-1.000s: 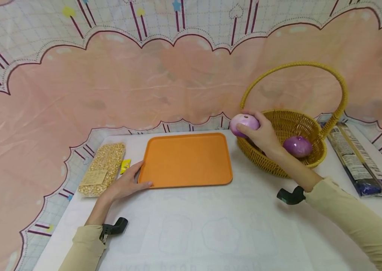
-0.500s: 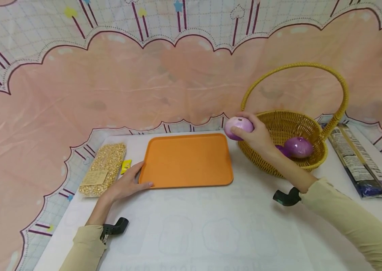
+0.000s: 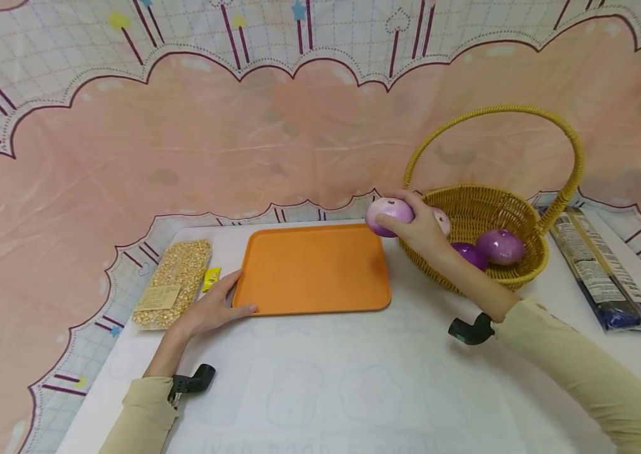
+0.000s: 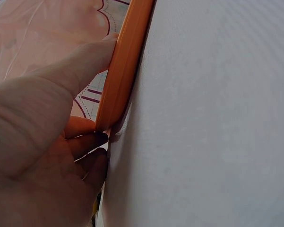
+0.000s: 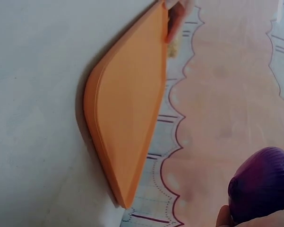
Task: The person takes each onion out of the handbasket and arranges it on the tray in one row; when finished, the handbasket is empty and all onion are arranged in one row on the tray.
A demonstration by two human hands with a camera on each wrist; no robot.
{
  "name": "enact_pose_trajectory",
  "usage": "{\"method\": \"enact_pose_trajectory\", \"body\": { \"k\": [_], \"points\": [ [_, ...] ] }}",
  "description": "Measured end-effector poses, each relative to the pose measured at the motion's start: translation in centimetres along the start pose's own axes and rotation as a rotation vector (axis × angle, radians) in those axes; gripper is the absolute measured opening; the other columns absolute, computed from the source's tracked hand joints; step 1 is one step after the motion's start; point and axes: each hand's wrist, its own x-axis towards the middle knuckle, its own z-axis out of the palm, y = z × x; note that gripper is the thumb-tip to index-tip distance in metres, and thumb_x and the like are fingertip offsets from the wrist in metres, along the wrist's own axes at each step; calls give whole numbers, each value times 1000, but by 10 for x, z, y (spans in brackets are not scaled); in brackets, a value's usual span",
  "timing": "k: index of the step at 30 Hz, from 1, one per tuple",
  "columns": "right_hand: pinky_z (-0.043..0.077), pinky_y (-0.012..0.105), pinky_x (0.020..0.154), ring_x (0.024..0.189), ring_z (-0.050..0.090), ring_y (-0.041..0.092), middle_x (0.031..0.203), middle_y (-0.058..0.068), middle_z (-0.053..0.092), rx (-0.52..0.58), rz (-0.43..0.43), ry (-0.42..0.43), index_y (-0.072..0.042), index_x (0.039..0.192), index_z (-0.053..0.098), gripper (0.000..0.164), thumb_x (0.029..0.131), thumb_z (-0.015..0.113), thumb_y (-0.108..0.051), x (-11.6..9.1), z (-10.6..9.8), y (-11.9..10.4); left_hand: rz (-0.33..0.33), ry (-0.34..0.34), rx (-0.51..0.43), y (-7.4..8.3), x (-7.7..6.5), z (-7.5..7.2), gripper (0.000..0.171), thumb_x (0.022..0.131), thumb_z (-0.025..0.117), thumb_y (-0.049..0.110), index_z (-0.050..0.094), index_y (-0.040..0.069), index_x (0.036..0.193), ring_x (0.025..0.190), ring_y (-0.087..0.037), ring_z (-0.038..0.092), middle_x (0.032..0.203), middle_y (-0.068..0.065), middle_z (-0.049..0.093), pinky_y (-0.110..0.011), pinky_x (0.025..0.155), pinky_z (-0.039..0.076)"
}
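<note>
- Head view alone takes in the basket (image 3: 485, 205): yellow wicker with a tall handle, three more onions inside, one pale (image 3: 441, 219), partly behind the hand, and two deeper purple (image 3: 469, 256) (image 3: 500, 246).
- Right wrist view catches the held onion (image 3: 387, 214) from another side, dark purple with a small nub; from the head it looks pale with a brown spot on top.
- Left wrist view gives the outer wall of the orange tray (image 3: 311, 271) at its corner, low on the white surface.
- Right hand (image 3: 425, 230): gripping the onion between thumb and fingers, in the air near the tray's far right corner, basket just behind the hand.
- Left hand (image 3: 212, 312): open, thumb along the tray's near edge, fingers at its left side, touching the near left corner.
- Desk (image 3: 326, 372): white cover, faint outlines, lettering cut off below. Left of tray, a bag of yellow kernels (image 3: 175, 271) with a paper label, small yellow packet (image 3: 211, 279) beside it. Right of basket, a long printed package (image 3: 604, 271).
- Behind: peach backdrop (image 3: 212, 145), scalloped borders.
</note>
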Motion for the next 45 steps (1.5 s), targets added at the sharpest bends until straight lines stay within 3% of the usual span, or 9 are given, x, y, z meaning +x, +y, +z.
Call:
{"method": "enact_pose_trajectory", "body": {
  "k": [9, 16, 26, 45],
  "points": [
    [45, 46, 106, 121, 52, 27, 141, 12, 51, 102, -37, -12, -9, 134, 54, 48, 90, 69, -20, 7, 17, -6, -6, 5, -4, -2, 0, 0, 99, 87, 70, 43, 14, -5, 153, 147, -45, 15, 159, -27, 17, -60, 118, 19],
    [45, 42, 107, 119, 54, 23, 133, 11, 58, 163, -56, -32, -6, 131, 54, 46, 89, 71, -17, 14, 31, -16, -2, 10, 13, -3, 3, -2, 99, 87, 70, 43, 14, -5, 153, 147, -44, 15, 159, -27, 18, -60, 118, 19],
    [49, 47, 103, 120, 53, 31, 138, 13, 51, 124, 35, -74, -14, 133, 52, 49, 89, 71, -23, 13, 45, -27, 11, -4, -12, -1, 1, -1, 98, 88, 70, 41, 14, -6, 153, 147, -45, 15, 159, -28, 17, -60, 118, 18],
    [51, 46, 100, 116, 54, 30, 136, 13, 51, 146, 36, -75, -12, 132, 53, 50, 87, 73, -23, 19, 59, -28, 14, 1, -9, -1, -1, -1, 98, 87, 70, 42, 14, -5, 153, 148, -44, 15, 159, -27, 17, -60, 119, 18]
  ]
}}
